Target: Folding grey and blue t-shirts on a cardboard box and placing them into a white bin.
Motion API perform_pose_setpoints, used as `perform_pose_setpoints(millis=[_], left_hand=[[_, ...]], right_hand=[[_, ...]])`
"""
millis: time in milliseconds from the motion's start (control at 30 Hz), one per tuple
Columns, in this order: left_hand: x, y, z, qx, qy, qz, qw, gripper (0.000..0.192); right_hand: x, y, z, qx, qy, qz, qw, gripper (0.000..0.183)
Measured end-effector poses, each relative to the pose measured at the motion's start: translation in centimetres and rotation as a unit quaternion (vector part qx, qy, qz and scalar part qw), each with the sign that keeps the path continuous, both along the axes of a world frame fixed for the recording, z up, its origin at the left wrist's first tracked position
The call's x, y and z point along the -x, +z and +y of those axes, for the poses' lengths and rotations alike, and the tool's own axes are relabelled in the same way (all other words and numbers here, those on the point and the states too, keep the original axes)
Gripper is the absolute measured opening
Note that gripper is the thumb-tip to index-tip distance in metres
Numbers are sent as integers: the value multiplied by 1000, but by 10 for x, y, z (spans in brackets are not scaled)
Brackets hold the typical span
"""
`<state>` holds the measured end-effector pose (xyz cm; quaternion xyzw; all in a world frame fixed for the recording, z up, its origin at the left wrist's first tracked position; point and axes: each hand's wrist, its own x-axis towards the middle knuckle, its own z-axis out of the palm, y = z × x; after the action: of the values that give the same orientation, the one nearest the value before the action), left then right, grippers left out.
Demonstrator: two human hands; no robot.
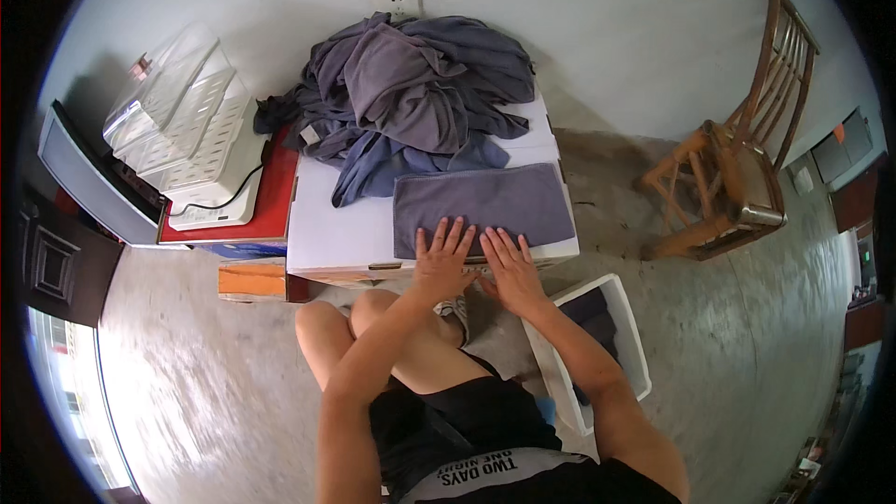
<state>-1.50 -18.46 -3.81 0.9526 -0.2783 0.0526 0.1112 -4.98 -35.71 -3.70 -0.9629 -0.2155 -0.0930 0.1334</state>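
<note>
A grey-purple cloth (483,199), folded into a flat rectangle, lies at the front right of a white box top (336,245). My left hand (443,262) rests palm down on the cloth's front edge with its fingers spread. Close beside it on the right, my right hand (511,269) lies flat on the same edge, fingers extended. Neither hand grips anything. Behind the folded cloth, a heap of crumpled grey and blue-grey cloths (413,91) reaches back towards the wall.
A white plastic bin (633,336) with dark folded cloths (591,322) stands on the floor at the right. A clear-lidded steamer-like appliance (203,154) sits on a red surface (276,203) at the left. A wooden and bamboo chair (728,182) stands further right. A wall socket (402,3) is behind the heap.
</note>
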Motion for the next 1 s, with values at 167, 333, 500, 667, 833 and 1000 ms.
perform_pose_setpoints(millis=[167,333,500,667,833,1000], left_hand=[[4,13,45,-84,36,90,992,88],[5,3,84,-75,66,68,993,94],[6,10,79,-100,107,113,983,93],[6,8,59,-51,97,87,990,86],[-23,-6,20,65,81,83,991,73],[-18,-15,10,37,96,19,995,70]], right_hand=[[4,4,-60,57,-85,36,994,74],[9,-1,-94,80,-123,-3,989,76],[-1,-11,-112,32,-118,-3,993,55],[-14,11,-122,-6,-68,-54,996,43],[-27,15,-128,93,-14,-90,991,35],[-5,3,-129,-8,-77,-146,986,21]])
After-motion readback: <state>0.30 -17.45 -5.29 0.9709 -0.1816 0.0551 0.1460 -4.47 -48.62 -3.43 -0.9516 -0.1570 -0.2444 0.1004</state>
